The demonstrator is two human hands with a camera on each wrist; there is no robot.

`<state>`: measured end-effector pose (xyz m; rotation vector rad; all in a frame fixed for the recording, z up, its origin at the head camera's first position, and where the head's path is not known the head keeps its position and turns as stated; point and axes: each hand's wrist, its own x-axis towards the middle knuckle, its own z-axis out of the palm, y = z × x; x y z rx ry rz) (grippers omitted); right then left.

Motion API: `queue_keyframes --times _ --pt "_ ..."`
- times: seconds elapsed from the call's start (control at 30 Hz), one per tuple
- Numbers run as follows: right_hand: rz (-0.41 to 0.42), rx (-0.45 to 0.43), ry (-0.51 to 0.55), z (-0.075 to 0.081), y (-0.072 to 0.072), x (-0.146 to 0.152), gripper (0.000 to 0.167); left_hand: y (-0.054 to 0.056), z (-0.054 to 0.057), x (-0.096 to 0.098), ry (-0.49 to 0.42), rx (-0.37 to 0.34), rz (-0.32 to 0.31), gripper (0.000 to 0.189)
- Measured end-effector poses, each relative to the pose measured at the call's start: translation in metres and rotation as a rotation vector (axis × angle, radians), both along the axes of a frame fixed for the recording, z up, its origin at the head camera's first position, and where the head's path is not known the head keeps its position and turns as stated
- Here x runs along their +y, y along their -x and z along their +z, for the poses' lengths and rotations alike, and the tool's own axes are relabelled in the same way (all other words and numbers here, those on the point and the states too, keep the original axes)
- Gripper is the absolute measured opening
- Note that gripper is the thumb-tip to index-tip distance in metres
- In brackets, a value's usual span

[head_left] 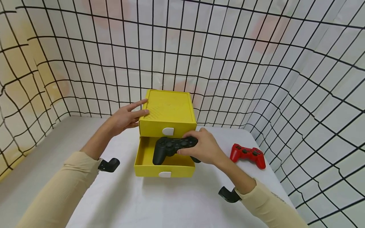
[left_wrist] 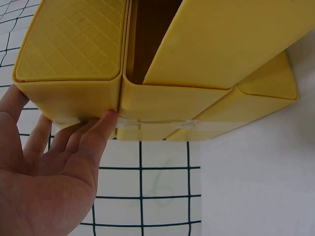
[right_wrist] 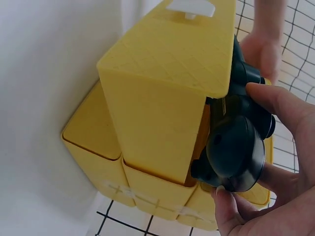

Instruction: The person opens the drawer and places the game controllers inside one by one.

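A yellow drawer unit (head_left: 171,106) stands on the white table, and its middle drawer (head_left: 178,171) is pulled out toward me. Against the unit's left side and top edge rests my left hand (head_left: 122,118), its fingers extended; the left wrist view shows the fingertips on the yellow wall (left_wrist: 69,101). My right hand (head_left: 206,147) grips the right end of a black game controller (head_left: 168,147), thumb on its near side. The controller is over the pulled-out drawer; in the right wrist view its black grip (right_wrist: 234,152) is beside the drawer's wall (right_wrist: 152,123).
A red game controller (head_left: 247,155) lies on the table to the right of the unit. Black wire mesh (head_left: 159,41) encloses the table at the back and both sides. White tabs (head_left: 164,174) mark the drawer fronts.
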<state>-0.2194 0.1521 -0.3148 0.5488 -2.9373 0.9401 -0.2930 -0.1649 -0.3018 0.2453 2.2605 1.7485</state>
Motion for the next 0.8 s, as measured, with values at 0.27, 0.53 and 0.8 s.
queue_keyframes --times 0.27,0.53,0.8 --pt "-0.008 0.007 0.019 -0.003 0.001 -0.008 0.05 0.002 0.0 0.0 -0.001 0.018 -0.004 0.078" --pt "0.019 0.083 0.022 -0.012 0.003 -0.016 0.049 0.002 -0.001 0.0 0.006 0.014 0.003 0.078" --pt "0.02 0.101 -0.002 -0.019 0.003 -0.023 0.05 0.002 -0.002 -0.001 0.002 0.011 0.007 0.079"
